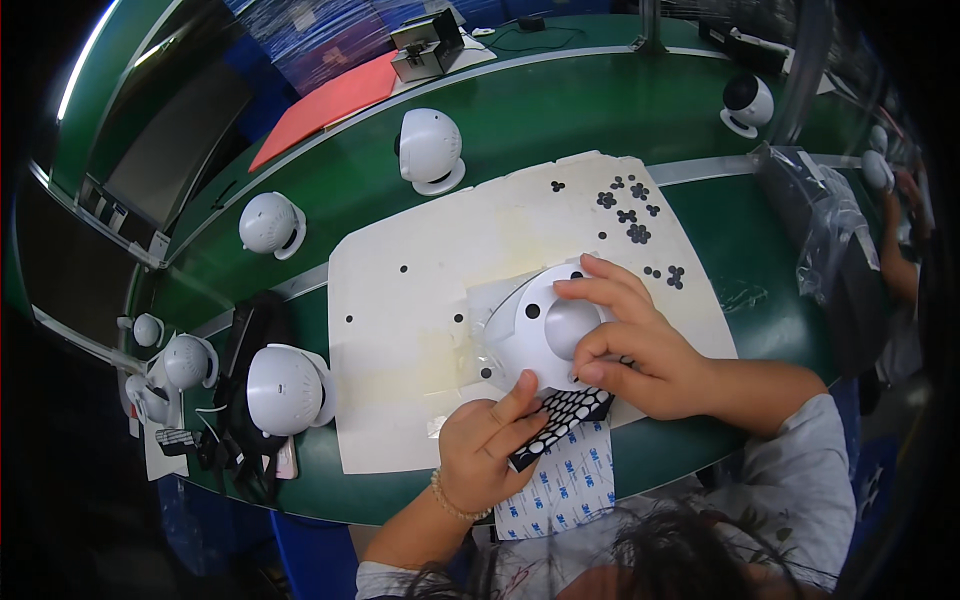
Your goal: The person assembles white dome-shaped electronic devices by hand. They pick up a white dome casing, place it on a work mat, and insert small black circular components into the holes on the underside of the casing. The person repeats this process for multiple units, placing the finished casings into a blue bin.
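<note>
A white round device base (545, 325) with a black hole lies on a clear plastic bag on the white mat (420, 290). My right hand (630, 345) rests on its right side, thumb and fingers pinching at its lower edge. My left hand (490, 445) sits just below it, index finger pointing up at the base's rim, resting on a black sheet of round pads (565, 415). A white backing sheet with blue print (560, 490) lies under that sheet at the table's front edge.
Several small black pads (630, 215) are scattered on the mat's far right. White dome-shaped devices stand around: one (430, 150) behind the mat, one (270, 222) far left, one (285, 390) near left, one (748, 102) far right. A red folder (325, 105) lies at the back. Another person's arm (895, 250) is at the right.
</note>
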### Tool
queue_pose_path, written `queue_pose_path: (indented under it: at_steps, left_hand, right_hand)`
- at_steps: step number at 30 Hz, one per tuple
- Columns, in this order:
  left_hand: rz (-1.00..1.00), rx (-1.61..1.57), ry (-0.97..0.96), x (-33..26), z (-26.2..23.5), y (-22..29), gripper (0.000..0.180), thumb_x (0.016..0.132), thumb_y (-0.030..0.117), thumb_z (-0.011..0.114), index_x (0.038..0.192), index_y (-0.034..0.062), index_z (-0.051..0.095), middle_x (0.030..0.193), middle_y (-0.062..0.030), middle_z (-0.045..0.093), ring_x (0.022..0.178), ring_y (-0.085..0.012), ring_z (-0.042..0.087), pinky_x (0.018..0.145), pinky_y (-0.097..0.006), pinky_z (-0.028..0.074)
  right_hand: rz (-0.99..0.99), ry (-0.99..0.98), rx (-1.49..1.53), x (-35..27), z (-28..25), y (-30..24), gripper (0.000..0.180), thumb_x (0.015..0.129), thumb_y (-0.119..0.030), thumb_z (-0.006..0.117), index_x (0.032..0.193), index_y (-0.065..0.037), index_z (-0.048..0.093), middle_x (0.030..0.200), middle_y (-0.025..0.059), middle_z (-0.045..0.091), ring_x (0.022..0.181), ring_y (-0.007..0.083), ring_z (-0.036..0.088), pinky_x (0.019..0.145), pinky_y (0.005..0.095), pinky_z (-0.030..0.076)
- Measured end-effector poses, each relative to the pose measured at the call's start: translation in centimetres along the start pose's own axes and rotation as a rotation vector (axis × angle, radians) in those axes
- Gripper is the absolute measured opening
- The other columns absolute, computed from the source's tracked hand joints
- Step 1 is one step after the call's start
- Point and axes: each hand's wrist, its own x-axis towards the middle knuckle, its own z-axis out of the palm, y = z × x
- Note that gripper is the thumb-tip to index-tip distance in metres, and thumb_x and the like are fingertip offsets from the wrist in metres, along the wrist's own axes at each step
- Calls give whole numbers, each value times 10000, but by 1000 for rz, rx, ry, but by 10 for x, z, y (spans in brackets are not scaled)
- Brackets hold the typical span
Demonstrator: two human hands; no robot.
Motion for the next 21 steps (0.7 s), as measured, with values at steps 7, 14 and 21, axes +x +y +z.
queue_pose_path:
  at_steps: [7,14,21]
  left_hand:
    - [31,11,74,-4,1,-5,302,489,-5,651,787,13,609,1185,-186,513,629,-189,602,544,-270,452]
    - [31,25,114,-4,-1,-5,299,482,18,655,778,20,617,1163,-173,536,576,-168,583,511,-255,439]
    - [-24,20,81,-6,-5,-1,292,503,-26,662,786,11,602,1205,-189,495,637,-205,600,566,-277,458]
  right_hand:
    - [-6,-18,-23,3,4,-5,88,805,-184,572,818,-99,590,1285,128,396,1268,378,193,988,476,160]
    - [-231,61,-459,-9,6,-6,177,799,-291,574,910,-160,620,1243,69,449,1222,308,298,943,461,192]
    - [-258,198,-602,-15,12,-18,321,742,-373,606,1007,-192,620,1211,28,485,1157,260,376,938,437,195]
